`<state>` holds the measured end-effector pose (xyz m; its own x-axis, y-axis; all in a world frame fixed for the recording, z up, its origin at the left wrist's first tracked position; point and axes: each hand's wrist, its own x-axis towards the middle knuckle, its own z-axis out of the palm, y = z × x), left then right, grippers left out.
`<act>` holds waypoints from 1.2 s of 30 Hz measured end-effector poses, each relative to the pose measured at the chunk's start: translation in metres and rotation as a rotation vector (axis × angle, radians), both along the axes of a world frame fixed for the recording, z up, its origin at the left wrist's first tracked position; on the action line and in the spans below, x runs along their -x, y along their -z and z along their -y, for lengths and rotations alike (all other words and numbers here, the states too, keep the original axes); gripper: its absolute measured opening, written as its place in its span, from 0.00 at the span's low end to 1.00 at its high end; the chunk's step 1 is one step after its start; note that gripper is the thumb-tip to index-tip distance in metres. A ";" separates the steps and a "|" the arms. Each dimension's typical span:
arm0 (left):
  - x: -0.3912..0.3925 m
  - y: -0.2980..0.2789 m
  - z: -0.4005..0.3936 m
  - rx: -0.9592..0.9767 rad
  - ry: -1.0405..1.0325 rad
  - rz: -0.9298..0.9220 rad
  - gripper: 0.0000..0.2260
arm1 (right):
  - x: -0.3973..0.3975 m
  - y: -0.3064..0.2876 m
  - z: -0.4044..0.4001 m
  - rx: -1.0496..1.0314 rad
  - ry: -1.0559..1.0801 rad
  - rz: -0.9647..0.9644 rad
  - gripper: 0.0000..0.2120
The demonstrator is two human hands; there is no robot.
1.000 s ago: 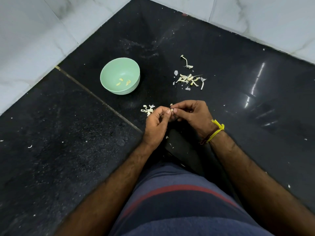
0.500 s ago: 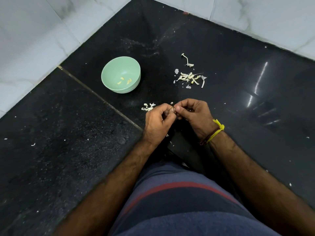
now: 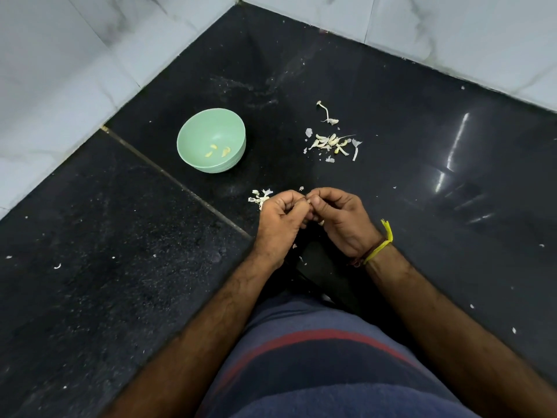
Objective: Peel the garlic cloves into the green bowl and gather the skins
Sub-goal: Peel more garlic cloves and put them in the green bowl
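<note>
The green bowl (image 3: 211, 140) sits at eleven o'clock from the hands, a few peeled cloves (image 3: 217, 151) in its bottom. A small heap of skins (image 3: 259, 198) lies just beside the left hand (image 3: 281, 218). Its fingers, and those of the right hand (image 3: 339, 217), curl tip to tip on a clove too hidden to make out. It could slip and skitter over the slick floor (image 3: 422, 110), or skin flakes could scatter. At one o'clock lies the garlic pile (image 3: 330, 143). The floor is polished black stone in a corner of white marble wall (image 3: 60, 55).
</note>
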<state>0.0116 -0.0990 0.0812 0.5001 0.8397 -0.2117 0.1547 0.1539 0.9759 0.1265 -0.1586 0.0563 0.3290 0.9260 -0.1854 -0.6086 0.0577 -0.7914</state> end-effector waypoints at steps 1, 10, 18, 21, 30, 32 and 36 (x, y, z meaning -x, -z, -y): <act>0.000 0.001 -0.002 -0.013 0.012 -0.004 0.08 | 0.000 0.001 -0.001 0.024 0.003 -0.040 0.05; 0.002 0.002 -0.009 -0.237 -0.025 -0.120 0.11 | 0.005 -0.005 0.000 0.111 0.160 0.309 0.05; 0.003 -0.002 -0.011 -0.309 -0.033 -0.190 0.12 | 0.004 -0.008 0.003 0.112 0.133 0.439 0.06; 0.004 -0.002 -0.011 -0.341 0.002 -0.209 0.08 | 0.007 -0.008 0.003 0.134 0.159 0.471 0.04; 0.004 -0.004 -0.009 -0.368 -0.082 -0.278 0.06 | 0.014 -0.004 -0.001 0.173 0.156 0.117 0.07; 0.006 -0.006 -0.010 -0.370 -0.107 -0.296 0.06 | 0.013 -0.007 0.001 0.165 0.153 0.065 0.07; 0.008 -0.005 -0.013 -0.400 -0.119 -0.330 0.07 | 0.009 -0.010 0.003 0.156 0.140 0.045 0.07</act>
